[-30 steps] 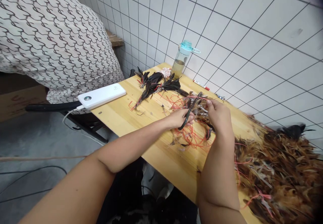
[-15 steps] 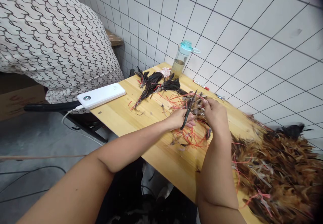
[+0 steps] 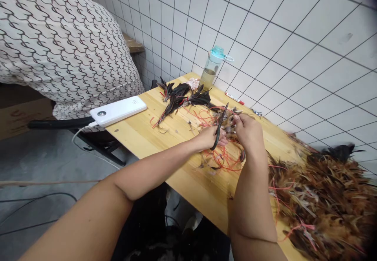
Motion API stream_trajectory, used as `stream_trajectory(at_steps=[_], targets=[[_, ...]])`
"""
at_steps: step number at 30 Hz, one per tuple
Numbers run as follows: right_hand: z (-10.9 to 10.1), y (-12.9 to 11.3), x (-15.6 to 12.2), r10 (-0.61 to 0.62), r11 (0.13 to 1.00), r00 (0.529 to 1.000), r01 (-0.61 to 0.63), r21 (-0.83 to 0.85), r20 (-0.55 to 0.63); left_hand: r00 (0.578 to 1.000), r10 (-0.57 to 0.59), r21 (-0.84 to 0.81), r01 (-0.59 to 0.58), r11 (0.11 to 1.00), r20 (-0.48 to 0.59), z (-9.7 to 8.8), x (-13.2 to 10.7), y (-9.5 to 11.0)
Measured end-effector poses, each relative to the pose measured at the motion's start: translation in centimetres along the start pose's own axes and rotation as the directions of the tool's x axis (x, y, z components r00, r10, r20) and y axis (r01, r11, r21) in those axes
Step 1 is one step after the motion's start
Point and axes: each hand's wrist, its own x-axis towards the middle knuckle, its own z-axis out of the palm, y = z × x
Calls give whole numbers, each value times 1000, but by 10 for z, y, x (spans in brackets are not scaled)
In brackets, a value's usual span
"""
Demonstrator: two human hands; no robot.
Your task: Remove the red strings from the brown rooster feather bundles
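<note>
Black-handled scissors (image 3: 222,119) point up and away from my left hand (image 3: 212,137), whose fingers are curled round the handle. Close by on the right, my right hand (image 3: 249,130) pinches at brown feathers (image 3: 229,122); its fingertips hide just what lies between them, feather or string. Under and around both hands, red string (image 3: 222,159) lies in loose tangles with bits of feather. Farther left are bunches of black feathers (image 3: 176,103) bound with red string.
A big heap of brown feathers (image 3: 332,198) covers the table's right end. A water bottle (image 3: 209,70) and a red-capped marker (image 3: 235,98) stand along the tiled wall. A white power bank (image 3: 119,111) with a cable sits at the left edge, beside a person in a patterned garment (image 3: 73,45).
My right hand has moved slightly left, closer to the scissors. The left hand and scissors have shifted only a little.
</note>
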Motion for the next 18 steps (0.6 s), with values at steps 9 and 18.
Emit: stream_trajectory(at_steps=[9, 18], targets=[[0, -1, 0, -3, 1000, 1000, 3, -5, 7, 1000, 8, -82, -6, 997, 24, 0, 0, 1], [-4, 1, 1, 20, 1000, 1000, -20, 2, 21, 989, 98, -272, -64, 960, 115, 0, -2, -1]])
